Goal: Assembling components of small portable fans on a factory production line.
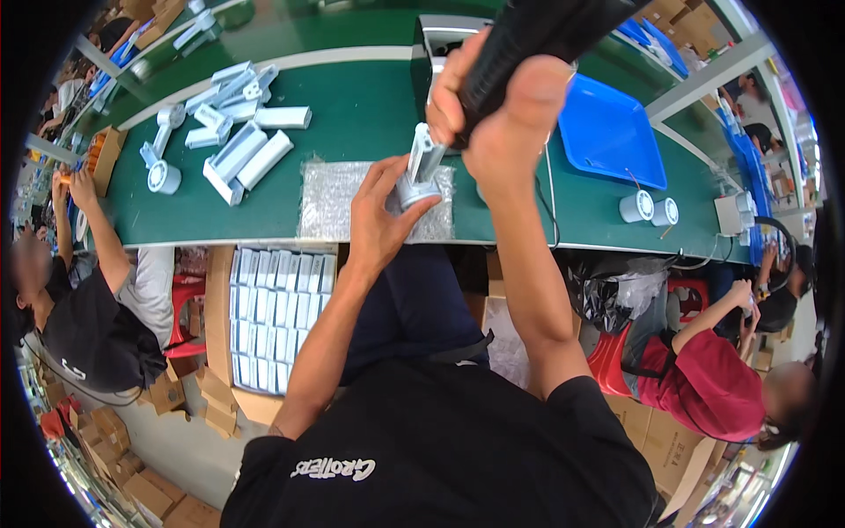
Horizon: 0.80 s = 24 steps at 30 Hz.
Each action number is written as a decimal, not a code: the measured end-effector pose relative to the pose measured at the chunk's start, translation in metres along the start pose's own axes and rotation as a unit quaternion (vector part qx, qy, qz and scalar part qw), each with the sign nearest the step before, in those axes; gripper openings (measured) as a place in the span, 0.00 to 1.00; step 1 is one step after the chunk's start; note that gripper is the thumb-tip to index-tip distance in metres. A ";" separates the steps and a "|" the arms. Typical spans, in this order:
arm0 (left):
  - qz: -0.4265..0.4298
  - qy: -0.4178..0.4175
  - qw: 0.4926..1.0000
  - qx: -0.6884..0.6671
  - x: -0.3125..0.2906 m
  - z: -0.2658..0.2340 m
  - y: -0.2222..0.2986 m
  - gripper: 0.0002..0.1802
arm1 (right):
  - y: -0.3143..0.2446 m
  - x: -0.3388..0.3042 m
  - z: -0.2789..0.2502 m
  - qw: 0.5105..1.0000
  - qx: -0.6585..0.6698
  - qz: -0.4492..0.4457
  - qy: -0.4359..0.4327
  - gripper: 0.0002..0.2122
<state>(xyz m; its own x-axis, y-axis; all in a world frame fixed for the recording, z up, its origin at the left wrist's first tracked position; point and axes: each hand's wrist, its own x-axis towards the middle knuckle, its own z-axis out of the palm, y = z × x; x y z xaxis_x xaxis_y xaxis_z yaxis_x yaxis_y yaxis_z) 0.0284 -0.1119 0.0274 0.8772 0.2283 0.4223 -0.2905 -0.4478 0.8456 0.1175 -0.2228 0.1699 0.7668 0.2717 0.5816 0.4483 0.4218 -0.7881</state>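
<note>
My left hand [380, 220] grips the round base of a pale grey-blue plastic housing [424, 163], holding it upright on a sheet of bubble wrap [330, 201]. Thumb and fingers close around the base from the left. My right hand [506, 123] is wrapped round a thick black electric screwdriver [537, 53], raised above and to the right of the housing. The driver slants down toward the housing's top; its tip is hidden behind my fingers, so I cannot tell whether it touches.
Several similar housings [233, 163] lie left on the green table [352, 97]. A blue tray [612, 132] and two round parts [650, 209] are at right. A dark-fronted box [440, 40] stands behind my hands. An open carton of pale parts [280, 299] sits below the table edge; co-workers flank me.
</note>
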 end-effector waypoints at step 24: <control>-0.018 0.006 0.999 -0.027 0.004 0.002 -0.004 0.33 | -0.012 0.055 -0.049 0.985 -0.096 -0.054 0.134 0.36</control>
<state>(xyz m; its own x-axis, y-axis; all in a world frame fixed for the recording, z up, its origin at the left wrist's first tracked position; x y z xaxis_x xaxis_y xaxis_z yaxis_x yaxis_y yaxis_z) 0.0336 -0.1109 0.0252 0.8826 0.2541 0.3956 -0.2799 -0.3921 0.8763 0.1768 -0.2554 0.2009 0.7926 -0.0152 0.6095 0.5920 0.2581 -0.7635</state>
